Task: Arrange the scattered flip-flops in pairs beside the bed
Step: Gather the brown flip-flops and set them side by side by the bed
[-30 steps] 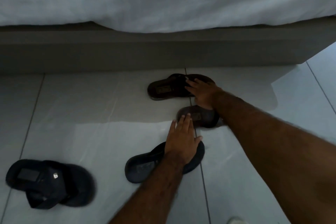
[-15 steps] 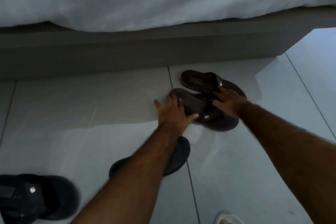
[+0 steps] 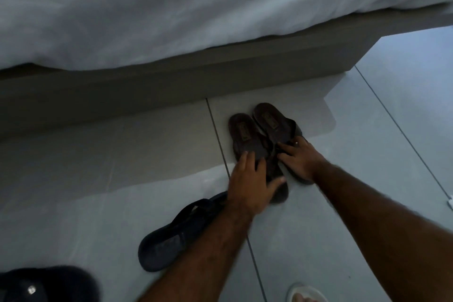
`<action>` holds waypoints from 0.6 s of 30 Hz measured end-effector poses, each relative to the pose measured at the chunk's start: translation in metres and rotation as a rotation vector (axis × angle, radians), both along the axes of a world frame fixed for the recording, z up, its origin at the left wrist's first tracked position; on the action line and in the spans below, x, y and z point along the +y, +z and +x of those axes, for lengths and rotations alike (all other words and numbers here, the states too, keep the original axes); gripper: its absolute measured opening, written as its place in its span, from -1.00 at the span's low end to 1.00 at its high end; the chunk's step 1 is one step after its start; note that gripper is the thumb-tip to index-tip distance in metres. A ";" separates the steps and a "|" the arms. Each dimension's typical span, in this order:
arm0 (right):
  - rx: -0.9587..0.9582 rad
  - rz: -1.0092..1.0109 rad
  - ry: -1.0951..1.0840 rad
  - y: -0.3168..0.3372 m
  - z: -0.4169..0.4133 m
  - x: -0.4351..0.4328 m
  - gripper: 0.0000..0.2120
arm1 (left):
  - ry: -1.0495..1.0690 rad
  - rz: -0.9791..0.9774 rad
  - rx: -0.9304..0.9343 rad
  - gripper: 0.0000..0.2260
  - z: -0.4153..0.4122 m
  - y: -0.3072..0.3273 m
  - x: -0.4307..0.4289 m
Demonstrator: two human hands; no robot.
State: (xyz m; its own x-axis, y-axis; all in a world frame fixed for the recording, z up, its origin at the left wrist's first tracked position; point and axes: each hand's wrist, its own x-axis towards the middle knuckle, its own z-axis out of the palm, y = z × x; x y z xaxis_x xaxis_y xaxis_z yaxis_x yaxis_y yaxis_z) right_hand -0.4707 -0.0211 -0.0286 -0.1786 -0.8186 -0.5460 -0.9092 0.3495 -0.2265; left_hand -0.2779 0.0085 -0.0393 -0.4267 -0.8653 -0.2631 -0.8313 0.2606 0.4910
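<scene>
Two brown flip-flops lie side by side on the tiled floor, heels toward the bed. My left hand (image 3: 250, 186) grips the toe end of the left brown flip-flop (image 3: 245, 137). My right hand (image 3: 300, 159) rests on the strap and toe of the right brown flip-flop (image 3: 270, 121). A dark blue flip-flop (image 3: 176, 240) lies closer to me, partly under my left forearm. Another dark flip-flop (image 3: 44, 284) is at the bottom left corner, cut off by the frame.
The bed frame (image 3: 171, 86) runs across the back, with a white duvet (image 3: 196, 7) hanging over it. Grey floor tiles (image 3: 367, 154) extend to the right past the bed's corner. A foot in a light sandal (image 3: 306, 295) shows at the bottom edge.
Both brown flip-flops have been turned and slid together, now parallel with heels to the bed. My left hand left the blue flip-flop and took the left brown one.
</scene>
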 end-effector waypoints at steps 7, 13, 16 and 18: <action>-0.022 -0.013 -0.007 -0.003 0.007 0.003 -0.50 | -0.088 0.024 -0.159 -0.20 -0.004 -0.012 -0.011; -0.016 -0.012 0.057 -0.003 0.005 -0.028 -0.51 | -0.176 0.016 -0.229 -0.16 -0.002 -0.016 -0.062; 0.002 -0.006 0.057 -0.005 0.006 -0.047 -0.51 | -0.214 0.024 -0.253 -0.12 0.000 -0.020 -0.087; -0.007 -0.026 0.056 -0.010 0.005 -0.057 -0.53 | -0.239 0.040 -0.260 -0.10 0.001 -0.023 -0.101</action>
State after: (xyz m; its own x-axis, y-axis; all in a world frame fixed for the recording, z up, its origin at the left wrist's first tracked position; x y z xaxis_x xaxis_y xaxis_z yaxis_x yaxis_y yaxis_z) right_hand -0.4654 -0.0778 -0.0382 -0.1287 -0.8408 -0.5258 -0.9255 0.2924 -0.2409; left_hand -0.2772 -0.0927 -0.0621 -0.5303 -0.7356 -0.4215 -0.8475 0.4477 0.2850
